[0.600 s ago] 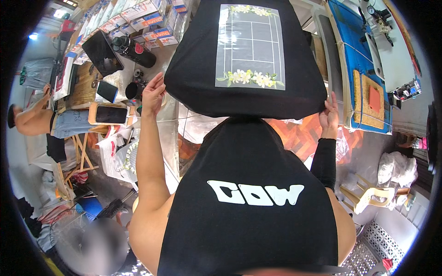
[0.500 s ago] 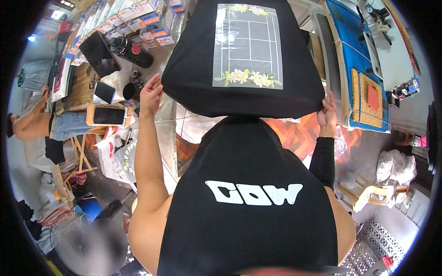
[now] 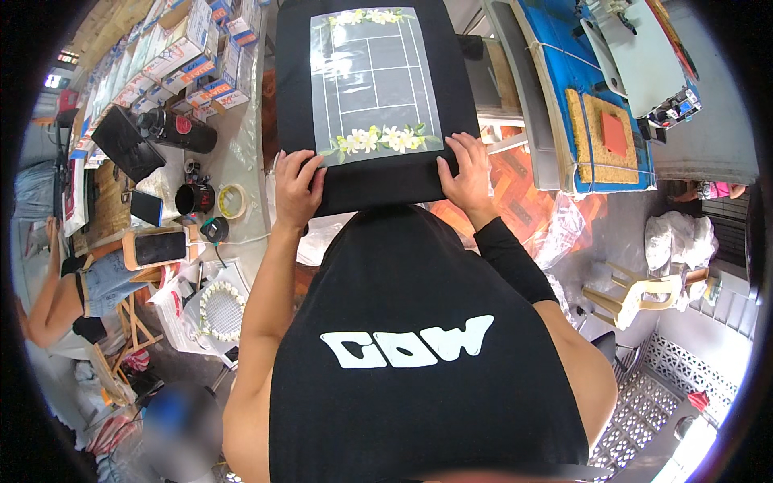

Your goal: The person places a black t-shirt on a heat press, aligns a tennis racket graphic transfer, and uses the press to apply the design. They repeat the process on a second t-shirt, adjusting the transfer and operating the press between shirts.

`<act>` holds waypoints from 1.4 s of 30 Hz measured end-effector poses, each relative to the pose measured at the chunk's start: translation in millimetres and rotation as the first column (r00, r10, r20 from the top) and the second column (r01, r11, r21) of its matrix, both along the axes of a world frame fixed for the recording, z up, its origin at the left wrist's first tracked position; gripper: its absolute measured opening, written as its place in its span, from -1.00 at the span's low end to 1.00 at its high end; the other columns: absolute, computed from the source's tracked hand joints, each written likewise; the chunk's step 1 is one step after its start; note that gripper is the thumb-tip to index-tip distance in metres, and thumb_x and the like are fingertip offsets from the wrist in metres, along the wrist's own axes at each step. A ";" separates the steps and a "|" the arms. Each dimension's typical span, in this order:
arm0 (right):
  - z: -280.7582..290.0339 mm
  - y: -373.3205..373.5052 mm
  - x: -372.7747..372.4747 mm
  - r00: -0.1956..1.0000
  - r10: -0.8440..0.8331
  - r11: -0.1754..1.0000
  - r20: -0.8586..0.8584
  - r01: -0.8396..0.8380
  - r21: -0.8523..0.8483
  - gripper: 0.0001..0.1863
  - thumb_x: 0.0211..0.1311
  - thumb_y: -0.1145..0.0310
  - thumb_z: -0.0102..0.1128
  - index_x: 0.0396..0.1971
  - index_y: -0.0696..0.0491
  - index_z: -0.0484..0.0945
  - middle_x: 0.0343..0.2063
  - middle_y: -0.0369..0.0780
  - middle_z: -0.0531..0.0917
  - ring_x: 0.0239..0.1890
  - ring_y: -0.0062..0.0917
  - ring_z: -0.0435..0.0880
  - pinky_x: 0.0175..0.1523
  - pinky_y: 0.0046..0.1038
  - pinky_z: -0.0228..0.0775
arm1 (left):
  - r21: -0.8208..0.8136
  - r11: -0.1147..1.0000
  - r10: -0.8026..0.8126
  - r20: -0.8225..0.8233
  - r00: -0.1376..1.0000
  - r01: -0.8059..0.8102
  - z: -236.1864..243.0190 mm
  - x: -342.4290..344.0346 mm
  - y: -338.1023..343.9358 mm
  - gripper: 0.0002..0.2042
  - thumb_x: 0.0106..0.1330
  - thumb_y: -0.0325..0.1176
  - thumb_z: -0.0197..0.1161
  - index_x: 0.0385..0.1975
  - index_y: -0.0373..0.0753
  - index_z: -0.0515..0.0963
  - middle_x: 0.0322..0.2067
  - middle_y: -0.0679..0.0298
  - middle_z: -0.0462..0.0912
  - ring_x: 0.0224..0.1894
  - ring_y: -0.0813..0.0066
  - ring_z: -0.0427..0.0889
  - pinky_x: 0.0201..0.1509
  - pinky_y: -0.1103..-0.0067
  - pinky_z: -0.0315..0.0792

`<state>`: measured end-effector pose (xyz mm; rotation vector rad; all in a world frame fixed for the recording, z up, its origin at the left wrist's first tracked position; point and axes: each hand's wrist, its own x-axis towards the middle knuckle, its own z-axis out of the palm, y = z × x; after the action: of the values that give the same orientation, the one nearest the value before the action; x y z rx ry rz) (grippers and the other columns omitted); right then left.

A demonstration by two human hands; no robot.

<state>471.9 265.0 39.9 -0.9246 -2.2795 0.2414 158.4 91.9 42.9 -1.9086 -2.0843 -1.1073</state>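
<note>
Black fabric lies stretched smooth over a flat board in front of me. On it rests a clear film printed with white court lines and white flowers at both ends. My left hand is on the fabric beside the film's near left corner, fingers bent and apart. My right hand rests at the near right edge of the fabric, just past the film's corner, fingers spread and thumb inward. Neither hand appears to hold anything. The underside of the board is hidden.
On the left table are stacked boxes, a black bottle, a tape roll and a phone. Another person's arm and denim shorts show at far left. A blue-topped press and a cream chair stand right.
Both hands have come inward from the wide sides of the fabric onto its near edge. The fabric now looks narrower and tighter over the board. The view has swung right.
</note>
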 end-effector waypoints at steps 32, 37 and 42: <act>-7.5 3.0 2.2 1.000 0.010 1.000 0.018 -0.010 0.007 -0.67 0.14 0.37 0.38 -0.06 0.00 0.67 0.12 -0.10 0.58 0.28 -0.09 0.49 0.43 0.07 0.19 | -0.002 1.000 0.013 -0.025 1.000 -0.013 -9.9 -0.9 0.5 -0.79 0.23 -0.45 0.45 -0.13 -0.17 0.74 -0.08 0.20 0.67 0.09 0.12 0.64 0.41 0.05 0.34; -8.0 1.9 2.7 1.000 -0.003 1.000 0.025 0.004 -0.026 -0.68 0.15 0.36 0.37 -0.07 0.01 0.67 0.10 -0.10 0.59 0.28 -0.10 0.49 0.45 0.08 0.17 | 0.000 1.000 0.014 -0.007 1.000 -0.014 -7.9 0.9 0.3 -0.79 0.22 -0.46 0.45 -0.14 -0.17 0.74 -0.09 0.20 0.66 0.08 0.13 0.63 0.40 0.06 0.34; -3.6 2.8 1.7 1.000 0.004 1.000 0.022 -0.004 -0.003 -0.67 0.13 0.38 0.39 -0.06 0.01 0.67 0.12 -0.10 0.58 0.28 -0.09 0.48 0.42 0.05 0.20 | 0.026 1.000 0.001 -0.010 1.000 -0.001 -0.2 1.3 3.0 -0.81 0.21 -0.47 0.44 -0.18 -0.19 0.72 -0.10 0.20 0.65 0.07 0.14 0.62 0.40 0.08 0.32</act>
<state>473.6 267.8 36.2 -0.9284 -2.3014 0.2372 159.7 94.8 42.7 -1.8973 -2.0553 -1.1171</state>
